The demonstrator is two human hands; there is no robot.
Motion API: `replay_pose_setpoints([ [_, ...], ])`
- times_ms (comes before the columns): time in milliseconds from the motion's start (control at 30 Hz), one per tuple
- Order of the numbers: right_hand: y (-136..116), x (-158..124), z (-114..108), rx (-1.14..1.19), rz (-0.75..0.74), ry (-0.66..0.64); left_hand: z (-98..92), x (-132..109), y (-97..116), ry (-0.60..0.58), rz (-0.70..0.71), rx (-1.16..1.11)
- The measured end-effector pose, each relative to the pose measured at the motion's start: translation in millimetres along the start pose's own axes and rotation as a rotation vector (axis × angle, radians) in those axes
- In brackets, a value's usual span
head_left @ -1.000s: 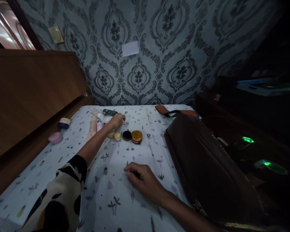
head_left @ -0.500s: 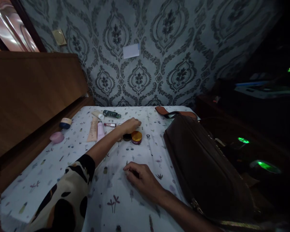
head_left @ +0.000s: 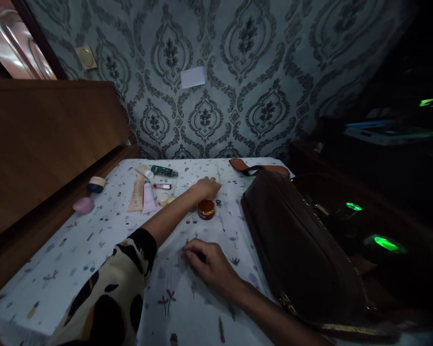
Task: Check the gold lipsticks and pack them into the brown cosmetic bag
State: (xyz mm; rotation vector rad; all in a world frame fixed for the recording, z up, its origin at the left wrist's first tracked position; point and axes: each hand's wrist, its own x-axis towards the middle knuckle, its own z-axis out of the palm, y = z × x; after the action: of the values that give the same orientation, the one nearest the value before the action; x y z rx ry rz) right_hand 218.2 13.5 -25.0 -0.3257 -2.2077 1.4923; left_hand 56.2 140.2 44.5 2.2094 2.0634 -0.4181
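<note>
My left hand (head_left: 206, 188) reaches across the cloth, just behind a dark red jar (head_left: 206, 210) with a gold rim. Its fingers bend down and away from me, so whatever lies under them is hidden. Nearer to me, my right hand (head_left: 210, 263) rests on the cloth, loosely curled, with nothing visible in it. Left of my left forearm lie a lilac tube (head_left: 149, 198), a beige tube (head_left: 136, 194) and a small slim tube (head_left: 162, 186) with a dark red end. Small pale round pieces (head_left: 163, 199) show beside the forearm. Behind them lies a dark green bottle (head_left: 164, 171).
A dark brown bag (head_left: 296, 245) with an orange-brown strap (head_left: 240, 165) fills the right side. A pink rounded container (head_left: 83, 205) and a navy-and-beige jar (head_left: 95, 184) stand by the wooden furniture (head_left: 50, 144) on the left. The patterned wall rises behind the printed cloth (head_left: 108, 269).
My left hand has moved right, to behind the dark red jar. The black round item beside that jar no longer shows, and pale round pieces have come into view. My right hand stays put.
</note>
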Motion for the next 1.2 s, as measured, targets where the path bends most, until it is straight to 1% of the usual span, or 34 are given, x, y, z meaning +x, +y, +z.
replay_pose_setpoints([
  [100,1.3,0.1,-0.3,-0.001,0.014,0.044,0.9,-1.6,13.7,0.002,-0.080,0.043],
  [267,0.7,0.5,0.9,-0.016,0.020,0.033,-4.5,-4.3,32.4,-0.010,-0.090,0.064],
  [400,1.7,0.0,1.2,-0.024,0.011,0.032,-4.4,-13.9,51.3,0.047,-0.016,0.074],
  [500,3.4,-0.2,1.7,-0.075,-0.011,0.047,2.3,-25.4,66.6,0.121,0.059,0.086],
  [600,3.5,-0.7,2.9,-0.097,-0.024,0.042,11.5,-36.6,74.5,0.185,0.136,0.104],
  [733,0.3,-3.6,3.8,-0.116,-0.087,-0.050,22.4,-50.8,73.4,0.239,0.248,0.137],
  [867,-5.0,-8.0,3.3,-0.184,-0.168,-0.136,32.9,-67.8,70.7,0.277,0.320,0.158],
  [933,-7.5,-9.7,2.7,-0.207,-0.202,-0.164,39.2,-77.5,69.7,0.306,0.367,0.154],
  [1000,-9.3,-10.7,2.0,-0.228,-0.235,-0.163,46.3,-88.1,67.1,0.354,0.440,0.153],
  [1100,-11.5,-11.0,1.0,-0.251,-0.269,-0.161,57.4,-106.9,58.3,0.434,0.547,0.177],
  [1200,-14.3,-11.5,0.8,-0.293,-0.317,-0.195,66.9,-129.7,44.7,0.458,0.593,0.158],
])
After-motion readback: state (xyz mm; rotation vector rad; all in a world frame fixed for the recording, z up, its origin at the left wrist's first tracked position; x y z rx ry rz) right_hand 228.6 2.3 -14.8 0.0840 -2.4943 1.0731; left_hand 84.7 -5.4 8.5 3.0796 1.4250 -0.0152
